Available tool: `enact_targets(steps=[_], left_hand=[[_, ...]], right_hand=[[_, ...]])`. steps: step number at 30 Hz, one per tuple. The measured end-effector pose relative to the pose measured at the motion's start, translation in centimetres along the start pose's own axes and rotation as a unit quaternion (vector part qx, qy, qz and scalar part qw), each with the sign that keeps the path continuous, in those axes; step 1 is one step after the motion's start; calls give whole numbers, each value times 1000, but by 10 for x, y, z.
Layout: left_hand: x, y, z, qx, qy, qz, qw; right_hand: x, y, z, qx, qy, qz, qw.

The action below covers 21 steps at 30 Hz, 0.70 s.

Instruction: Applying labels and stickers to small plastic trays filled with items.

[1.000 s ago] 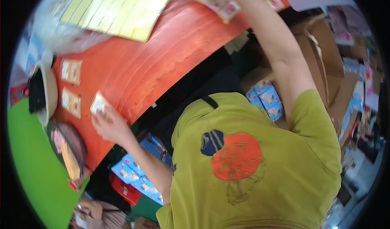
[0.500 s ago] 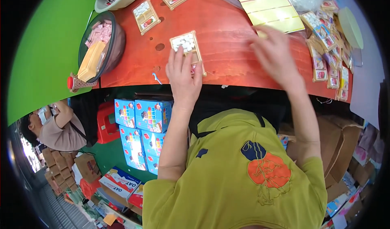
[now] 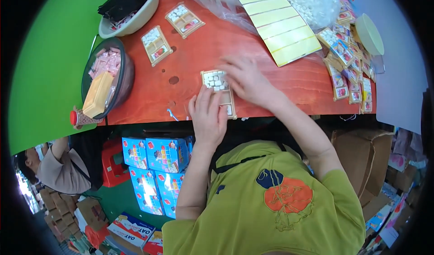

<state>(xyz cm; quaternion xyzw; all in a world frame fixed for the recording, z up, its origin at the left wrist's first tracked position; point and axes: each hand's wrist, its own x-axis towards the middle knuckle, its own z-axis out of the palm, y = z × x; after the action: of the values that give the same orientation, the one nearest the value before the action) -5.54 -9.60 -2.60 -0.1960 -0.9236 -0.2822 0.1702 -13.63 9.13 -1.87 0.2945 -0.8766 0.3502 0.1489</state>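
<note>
Clock readings start from the person's chest, 12 straight ahead. The red table (image 3: pixel 144 92) spreads across the far side. On it lie a heap of small packs (image 3: pixel 355 67) toward 1 o'clock, a yellow sheet (image 3: pixel 280 24) at 12, and a dark bowl (image 3: pixel 125 76) of pink pieces at 10.

The right hand (image 3: pixel 247 81) is blurred, its fingers partly apart over the far right corner of a small tray (image 3: pixel 224 98); I cannot tell whether it holds a piece. The left hand (image 3: pixel 209 114) rests across that tray's left edge, fingers slightly parted, thumb over the near end; whether it grips cannot be told.

The tray's long axis runs roughly from 11 to 5. The tray lies at 1 o'clock from the left hand, which touches it and is nearer, and at 8 from the right. White pieces (image 3: pixel 214 80) fill its far compartment.
</note>
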Motion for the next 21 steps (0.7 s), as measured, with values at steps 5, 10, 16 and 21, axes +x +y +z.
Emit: enact_targets(steps=[5,10,16,21], left_hand=[[30,0,-25,-228,151,-105,956],[113,-1,-15,-322,139,-132,927],[251,5,48,-434,94,-104,890],[328,6,87,-194,112,-229,947]], right_hand=[[13,19,-62,16,60,20,998],[26,63,-88,39,92,82,992],[64,115,-106,143,180,223,947],[79,147,-107,67,143,244,957]])
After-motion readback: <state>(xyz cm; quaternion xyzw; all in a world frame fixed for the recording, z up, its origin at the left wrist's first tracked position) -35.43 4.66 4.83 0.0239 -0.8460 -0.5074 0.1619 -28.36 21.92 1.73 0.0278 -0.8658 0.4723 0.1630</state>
